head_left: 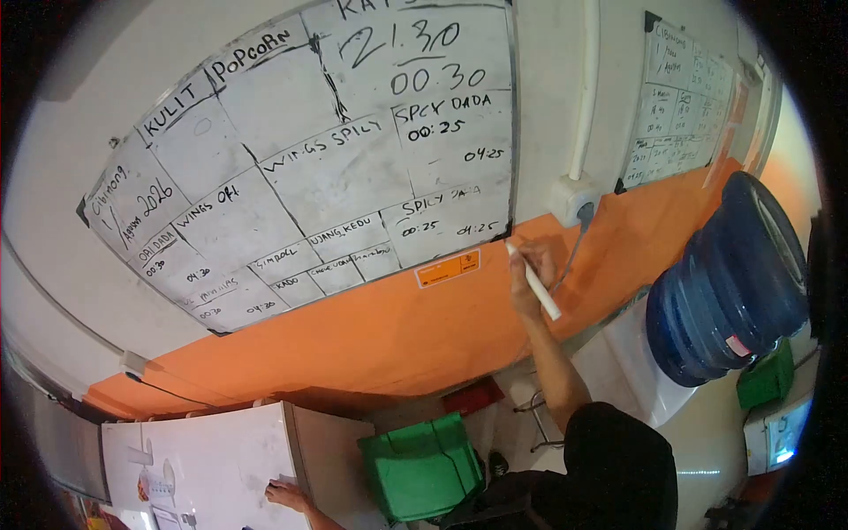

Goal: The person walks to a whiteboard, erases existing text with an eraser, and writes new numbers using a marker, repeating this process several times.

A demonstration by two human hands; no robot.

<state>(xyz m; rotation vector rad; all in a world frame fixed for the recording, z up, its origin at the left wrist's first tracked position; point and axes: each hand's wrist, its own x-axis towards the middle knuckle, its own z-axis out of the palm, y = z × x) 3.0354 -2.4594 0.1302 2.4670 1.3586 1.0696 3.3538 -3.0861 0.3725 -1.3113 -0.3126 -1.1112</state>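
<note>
In my right hand (530, 276) is a white marker (541, 291), held slantwise between the fingers just below the lower right corner of a whiteboard (318, 185). The board carries black handwriting in ruled boxes, with words and times. Down at the lower left, my left hand (284, 495) rests at the edge of a white surface (221, 450); its fingers look bent, and whether anything is under them is hidden. An orange label (448, 268) sits on the wall under the board, left of the marker.
A blue water bottle (720, 283) stands on a white dispenser (623, 353) at the right. Below are a green bin (420, 468) and a metal stool (541, 420). A socket with a plug (579, 201) and a second whiteboard (678, 106) are on the wall.
</note>
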